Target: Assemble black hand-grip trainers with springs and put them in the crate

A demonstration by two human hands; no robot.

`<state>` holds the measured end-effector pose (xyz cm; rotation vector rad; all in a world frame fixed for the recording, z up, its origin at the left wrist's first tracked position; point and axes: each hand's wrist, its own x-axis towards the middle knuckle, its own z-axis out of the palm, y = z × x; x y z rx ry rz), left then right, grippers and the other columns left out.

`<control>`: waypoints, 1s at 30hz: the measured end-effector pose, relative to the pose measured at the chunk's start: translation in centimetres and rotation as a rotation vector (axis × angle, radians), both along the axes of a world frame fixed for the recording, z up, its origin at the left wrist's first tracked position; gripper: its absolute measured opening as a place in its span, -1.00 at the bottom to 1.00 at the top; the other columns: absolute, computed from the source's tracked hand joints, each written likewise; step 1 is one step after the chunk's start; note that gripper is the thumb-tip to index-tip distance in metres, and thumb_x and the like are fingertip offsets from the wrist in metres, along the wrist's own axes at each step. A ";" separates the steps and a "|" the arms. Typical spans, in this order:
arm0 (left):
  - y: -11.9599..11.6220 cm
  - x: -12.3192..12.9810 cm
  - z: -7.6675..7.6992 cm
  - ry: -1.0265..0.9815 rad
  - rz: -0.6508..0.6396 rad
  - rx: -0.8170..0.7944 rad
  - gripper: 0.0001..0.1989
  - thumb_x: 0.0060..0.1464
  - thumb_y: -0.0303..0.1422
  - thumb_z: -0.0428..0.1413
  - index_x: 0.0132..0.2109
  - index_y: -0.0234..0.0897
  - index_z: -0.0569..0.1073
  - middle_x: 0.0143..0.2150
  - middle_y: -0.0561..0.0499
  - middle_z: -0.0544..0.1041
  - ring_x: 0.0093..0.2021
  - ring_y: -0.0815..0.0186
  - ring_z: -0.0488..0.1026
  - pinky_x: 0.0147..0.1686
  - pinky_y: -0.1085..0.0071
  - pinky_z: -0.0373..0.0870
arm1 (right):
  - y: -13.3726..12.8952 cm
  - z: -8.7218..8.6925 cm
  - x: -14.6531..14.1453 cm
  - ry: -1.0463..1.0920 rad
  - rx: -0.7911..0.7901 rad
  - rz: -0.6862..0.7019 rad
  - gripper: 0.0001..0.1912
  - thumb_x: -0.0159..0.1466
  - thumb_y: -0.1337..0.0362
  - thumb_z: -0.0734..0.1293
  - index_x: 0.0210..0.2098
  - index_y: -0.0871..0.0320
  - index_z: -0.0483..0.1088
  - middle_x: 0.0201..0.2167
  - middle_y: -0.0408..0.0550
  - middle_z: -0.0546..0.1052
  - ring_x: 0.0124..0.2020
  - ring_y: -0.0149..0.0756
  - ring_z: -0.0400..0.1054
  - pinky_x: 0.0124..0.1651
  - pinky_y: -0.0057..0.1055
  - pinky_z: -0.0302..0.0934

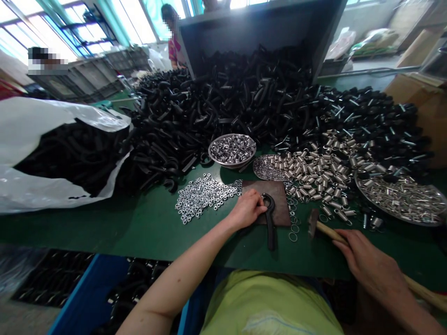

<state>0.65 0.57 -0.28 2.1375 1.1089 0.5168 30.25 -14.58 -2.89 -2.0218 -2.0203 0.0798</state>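
Observation:
My left hand (248, 208) pinches the curved end of a black hook-shaped handle (270, 228), which lies across a flat brown metal plate (253, 186). What sits under my fingertips at the curve is too small to make out. In my right hand (370, 260) is a hammer (313, 224), gripped by its wooden handle, its head just above the green table (153, 232). Thin metal rings (294, 229) lie between the plate and the hammer head. Loose hex nuts (199, 195) spread to the plate's left, coil springs (314, 172) to its right.
A bowl of small metal parts (232, 151) stands behind the plate, with a tray of pins (405, 200) at right. Black curved parts (237, 102) heap across the back before a grey bin (251, 32). A white sack (63, 195) fills the left; a person (174, 46) is beyond.

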 end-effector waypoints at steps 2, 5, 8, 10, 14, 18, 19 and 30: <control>0.1 -0.1 0.0 -0.027 0.013 -0.024 -0.92 0.02 -0.40 0.13 -0.39 -0.25 0.36 -0.26 0.02 0.35 -0.19 0.29 0.32 -0.16 0.38 0.25 | 0.9 1.5 -0.8 0.156 -0.030 -0.020 -0.64 0.28 0.03 0.08 -0.16 0.10 0.34 -0.22 0.02 0.50 -0.30 -0.14 0.42 -0.33 -0.26 0.29; 0.3 -0.2 -0.3 -0.092 0.027 -0.086 -0.93 0.02 -0.40 0.13 -0.39 -0.27 0.37 -0.27 0.04 0.35 -0.24 0.33 0.32 -0.19 0.41 0.25 | 3.0 3.5 -3.2 0.418 -0.069 -0.050 -0.62 0.28 0.05 0.08 -0.10 0.11 0.33 -0.27 0.03 0.53 -0.31 -0.18 0.43 -0.30 -0.31 0.32; 0.5 -0.2 -0.6 -0.144 0.056 -0.152 -0.93 -0.03 -0.43 0.16 -0.39 -0.29 0.39 -0.30 0.05 0.33 -0.27 0.36 0.32 -0.23 0.45 0.26 | 5.4 5.4 -6.2 0.615 -0.159 -0.025 -0.60 0.30 0.07 0.07 -0.03 0.14 0.31 -0.32 0.01 0.54 -0.38 -0.22 0.43 -0.37 -0.35 0.34; 0.5 -0.2 -0.7 -0.153 0.089 -0.183 -0.91 -0.06 -0.43 0.19 -0.40 -0.30 0.40 -0.30 0.06 0.33 -0.28 0.37 0.31 -0.25 0.46 0.26 | 6.7 7.0 -7.9 0.628 -0.149 0.043 -0.61 0.31 0.10 0.07 -0.02 0.14 0.32 -0.33 0.00 0.54 -0.38 -0.22 0.43 -0.34 -0.32 0.35; 0.5 -0.1 -1.0 -0.157 0.117 -0.189 -0.91 -0.05 -0.43 0.18 -0.41 -0.30 0.39 -0.30 0.06 0.33 -0.29 0.38 0.31 -0.26 0.46 0.25 | 8.2 9.8 -9.8 0.522 0.167 0.112 -0.61 0.31 0.18 0.09 0.09 0.06 0.27 -0.16 0.02 0.51 -0.25 -0.19 0.43 -0.21 -0.23 0.34; 0.4 -0.1 -1.1 -0.169 0.132 -0.174 -0.91 -0.05 -0.43 0.18 -0.43 -0.30 0.39 -0.31 0.07 0.33 -0.30 0.38 0.30 -0.27 0.46 0.24 | 9.4 8.7 -10.2 0.348 0.164 0.175 -0.58 0.30 0.29 0.08 0.13 0.05 0.23 -0.06 0.06 0.48 -0.14 -0.13 0.42 -0.11 -0.17 0.31; 0.4 -0.1 -1.1 -0.168 0.142 -0.177 -0.91 -0.06 -0.43 0.18 -0.43 -0.30 0.39 -0.31 0.07 0.33 -0.30 0.39 0.30 -0.28 0.46 0.24 | 9.7 8.1 -10.3 0.294 0.063 0.207 -0.59 0.29 0.30 0.07 0.10 0.08 0.27 -0.08 0.07 0.49 -0.13 -0.11 0.42 -0.10 -0.16 0.30; 0.0 -0.1 -1.4 -0.172 0.157 -0.130 -0.89 -0.06 -0.41 0.20 -0.42 -0.29 0.39 -0.30 0.06 0.35 -0.28 0.36 0.33 -0.26 0.45 0.25 | 9.5 6.0 -10.3 0.066 -0.039 0.226 -0.59 0.31 0.30 0.03 0.13 0.12 0.22 -0.05 0.10 0.49 -0.16 -0.09 0.44 -0.18 -0.24 0.30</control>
